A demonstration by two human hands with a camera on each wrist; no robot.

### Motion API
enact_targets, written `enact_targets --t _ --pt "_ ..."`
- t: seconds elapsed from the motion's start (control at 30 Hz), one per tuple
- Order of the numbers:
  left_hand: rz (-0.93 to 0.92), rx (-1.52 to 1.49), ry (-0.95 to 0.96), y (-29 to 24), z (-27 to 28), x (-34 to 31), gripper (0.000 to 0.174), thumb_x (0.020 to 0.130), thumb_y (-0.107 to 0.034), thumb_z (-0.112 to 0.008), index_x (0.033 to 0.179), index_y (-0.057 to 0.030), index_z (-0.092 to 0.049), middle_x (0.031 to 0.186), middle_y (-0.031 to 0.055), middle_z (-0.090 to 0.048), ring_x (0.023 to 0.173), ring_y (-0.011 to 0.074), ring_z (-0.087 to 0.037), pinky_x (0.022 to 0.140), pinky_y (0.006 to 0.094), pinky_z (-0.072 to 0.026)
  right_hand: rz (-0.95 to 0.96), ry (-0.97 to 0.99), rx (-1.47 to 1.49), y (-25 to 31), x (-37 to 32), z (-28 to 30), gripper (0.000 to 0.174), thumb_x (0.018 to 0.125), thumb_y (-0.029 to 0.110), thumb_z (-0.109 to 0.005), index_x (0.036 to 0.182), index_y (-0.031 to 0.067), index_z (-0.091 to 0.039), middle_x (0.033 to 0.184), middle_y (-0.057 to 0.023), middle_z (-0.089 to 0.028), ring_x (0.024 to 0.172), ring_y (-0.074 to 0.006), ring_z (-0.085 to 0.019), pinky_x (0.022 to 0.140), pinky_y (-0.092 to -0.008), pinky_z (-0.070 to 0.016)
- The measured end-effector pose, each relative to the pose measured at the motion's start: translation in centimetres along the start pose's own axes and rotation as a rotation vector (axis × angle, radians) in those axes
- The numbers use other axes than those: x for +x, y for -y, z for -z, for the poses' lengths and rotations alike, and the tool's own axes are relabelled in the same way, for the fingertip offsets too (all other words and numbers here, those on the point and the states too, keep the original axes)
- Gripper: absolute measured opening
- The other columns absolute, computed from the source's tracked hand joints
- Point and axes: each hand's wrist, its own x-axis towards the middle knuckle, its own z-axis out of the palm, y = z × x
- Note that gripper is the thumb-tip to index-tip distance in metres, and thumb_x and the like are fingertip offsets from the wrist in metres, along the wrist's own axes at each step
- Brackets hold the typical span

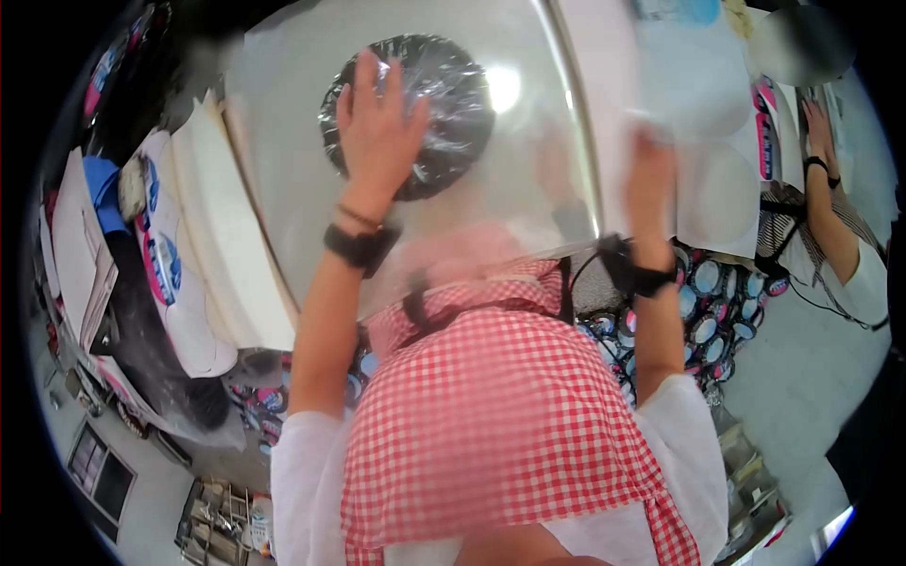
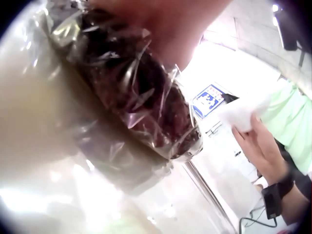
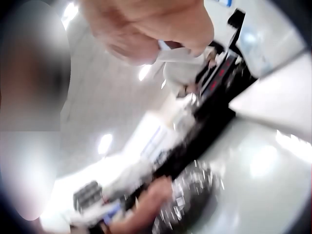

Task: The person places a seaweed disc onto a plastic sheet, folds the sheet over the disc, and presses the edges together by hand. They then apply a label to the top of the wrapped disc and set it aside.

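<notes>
A dark, round disc in crinkled clear plastic [image 1: 458, 118] lies on the shiny tabletop [image 1: 528, 189]. My left hand [image 1: 377, 141] rests on it with fingers spread, over its left half in the head view. Dark reddish contents show through the wrap [image 2: 146, 97] in the left wrist view. My right hand [image 1: 651, 184], blurred, is past the table's right edge, over pale sheets with large round shapes [image 1: 722, 189]. The left wrist view shows that right hand [image 2: 263, 146] with a white sheet [image 2: 246, 109] at its fingertips. Its fingers look curled in the right wrist view.
Pale stacked sheets [image 1: 226, 226] and packaging with blue and pink print [image 1: 165, 259] border the table's left side. Many round packages [image 1: 708, 283] cover the floor below. At the far right, another person's arm [image 1: 830, 198] reaches over a work surface.
</notes>
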Motion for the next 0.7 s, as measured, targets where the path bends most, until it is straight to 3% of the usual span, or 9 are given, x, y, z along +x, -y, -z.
enact_targets --t 0.07,0.1,0.13,0.2,0.3,0.4,0.53,0.63,0.7 --pt "0.025 0.228 0.056 -1.1 0.5 0.0 0.052 0.086 -0.033 -0.062 0.130 -0.0063 -0.054 0.143 0.0161 -0.043 0.131 0.0309 -0.042 0.106 0.0536 -0.0278 0.204 0.224 -0.031 1.7 -0.7 -6.6 0.059 0.077 0.000 -0.065 0.134 0.0116 -0.055 0.144 -0.0201 -0.043 0.132 -0.0352 -0.043 0.107 -0.0388 -0.0388" --pt "0.068 0.156 0.114 -0.7 -0.1 -0.3 0.047 0.086 -0.034 -0.061 0.128 -0.0134 -0.057 0.141 0.0137 -0.046 0.133 0.0302 -0.040 0.106 0.0600 -0.0232 0.172 0.286 0.058 1.9 -0.9 -8.5 0.065 0.070 -0.005 -0.064 0.132 0.0163 -0.058 0.145 -0.0181 -0.042 0.131 -0.0348 -0.044 0.106 -0.0396 -0.0416" --pt "0.125 -0.182 0.063 -0.7 0.0 -0.6 0.050 0.087 -0.031 -0.062 0.131 -0.0090 -0.053 0.137 0.0143 -0.050 0.132 0.0291 -0.042 0.106 0.0545 -0.0285 0.238 0.319 -0.010 1.4 -0.9 -9.6 0.065 0.070 -0.006 -0.064 0.131 0.0162 -0.058 0.145 -0.0182 -0.042 0.130 -0.0351 -0.045 0.105 -0.0399 -0.0427" --pt "0.258 -0.545 0.003 0.4 -2.6 -2.6 0.052 0.088 -0.025 -0.064 0.133 -0.0033 -0.048 0.131 0.0138 -0.055 0.125 0.0278 -0.048 0.105 0.0477 -0.0357 0.364 0.392 -0.152 0.4 -0.8 -10.9 0.066 0.068 -0.008 -0.063 0.130 0.0160 -0.059 0.144 -0.0182 -0.042 0.129 -0.0356 -0.046 0.103 -0.0405 -0.0449" --pt "0.153 -0.710 -0.012 1.5 -4.8 -5.2 0.055 0.087 -0.020 -0.068 0.133 0.0008 -0.045 0.129 0.0131 -0.057 0.117 0.0241 -0.054 0.101 0.0391 -0.0435 0.376 0.505 -0.224 0.3 -0.4 -11.2 0.064 0.073 0.003 -0.066 0.134 0.0205 -0.054 0.144 -0.0161 -0.043 0.128 -0.0332 -0.047 0.102 -0.0412 -0.0453" --pt "0.823 -1.924 -0.068 0.4 -4.0 -4.7 0.054 0.086 -0.017 -0.069 0.131 -0.0004 -0.047 0.129 0.0126 -0.056 0.116 0.0215 -0.055 0.099 0.0362 -0.0463 0.339 0.664 -0.255 1.7 0.9 -9.8 0.057 0.081 0.019 -0.065 0.136 0.0171 -0.052 0.143 -0.0168 -0.044 0.130 -0.0323 -0.045 0.106 -0.0428 -0.0385" --pt "0.585 -1.605 -0.145 0.6 -5.5 -5.0 0.055 0.085 -0.017 -0.069 0.132 0.0000 -0.046 0.128 0.0138 -0.056 0.115 0.0232 -0.055 0.100 0.0371 -0.0450 0.322 0.703 -0.118 2.2 4.0 -11.4 0.057 0.093 0.037 -0.052 0.138 0.0030 -0.046 0.143 -0.0201 -0.043 0.133 -0.0335 -0.041 0.111 -0.0447 -0.0268" --pt "0.201 -0.962 -0.069 0.9 -3.6 -3.7 0.059 0.084 -0.019 -0.069 0.134 0.0007 -0.044 0.130 0.0151 -0.054 0.119 0.0261 -0.053 0.103 0.0379 -0.0411 0.331 0.406 -0.147 0.2 2.6 -18.3 0.058 0.097 0.037 -0.044 0.136 -0.0056 -0.044 0.144 -0.0223 -0.042 0.135 -0.0326 -0.039 0.112 -0.0448 -0.0252" --pt "0.224 -0.813 -0.054 1.5 -3.2 -3.8 0.061 0.087 -0.018 -0.065 0.138 0.0014 -0.039 0.136 0.0171 -0.049 0.125 0.0290 -0.047 0.107 0.0386 -0.0359 0.326 0.372 -0.178 -0.9 2.0 -19.4 0.057 0.098 0.038 -0.040 0.136 -0.0054 -0.044 0.144 -0.0231 -0.042 0.135 -0.0323 -0.038 0.113 -0.0446 -0.0238"
